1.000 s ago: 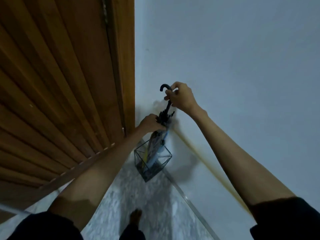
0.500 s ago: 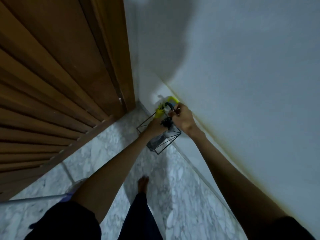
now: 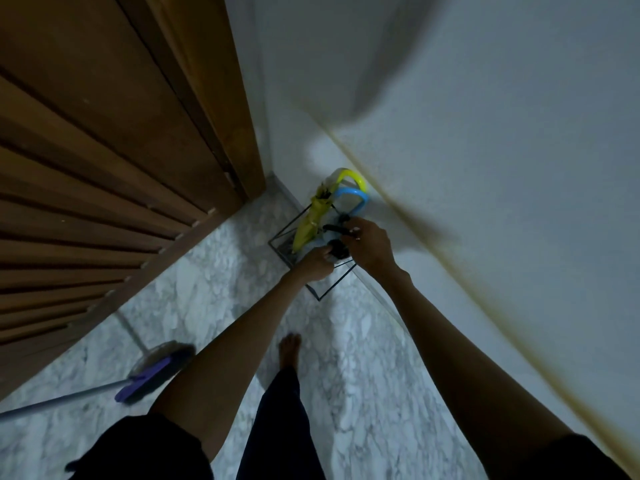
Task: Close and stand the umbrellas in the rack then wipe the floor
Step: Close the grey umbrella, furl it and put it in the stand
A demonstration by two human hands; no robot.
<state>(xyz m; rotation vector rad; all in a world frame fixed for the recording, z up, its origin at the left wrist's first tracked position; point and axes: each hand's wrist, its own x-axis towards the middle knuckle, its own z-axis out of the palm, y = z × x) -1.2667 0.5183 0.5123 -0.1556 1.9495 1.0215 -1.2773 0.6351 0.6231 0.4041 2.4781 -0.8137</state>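
Head view: looks down into a corner where a wooden door (image 3: 104, 161) at the upper left meets a pale wall (image 3: 485, 168) on the right, above a marble floor (image 3: 214, 299).
Rack: a black wire rack (image 3: 287, 227) stands on the floor in the corner, at the centre of the frame.
Black umbrella: the black umbrella (image 3: 334, 229) is closed and stands in the near right part of the rack, its curved handle sticking out above the wire rim.
Right grip: the right grip (image 3: 370, 247) comes from the lower right, fingers pinched on the black handle.
Left grip: the left grip (image 3: 317, 263) sits just below and left of the right one, curled round the dark bunched top of the same umbrella.
Other umbrellas: a folded yellow umbrella (image 3: 306, 223) leans in the far side of the rack; a blue handle (image 3: 351, 199) loops beside its yellow one, just above the grips.
Mop: a purple-headed mop (image 3: 156, 372) lies on the floor at the lower left, well apart from the rack.
Foot: a bare foot (image 3: 289, 348) stands below the rack.
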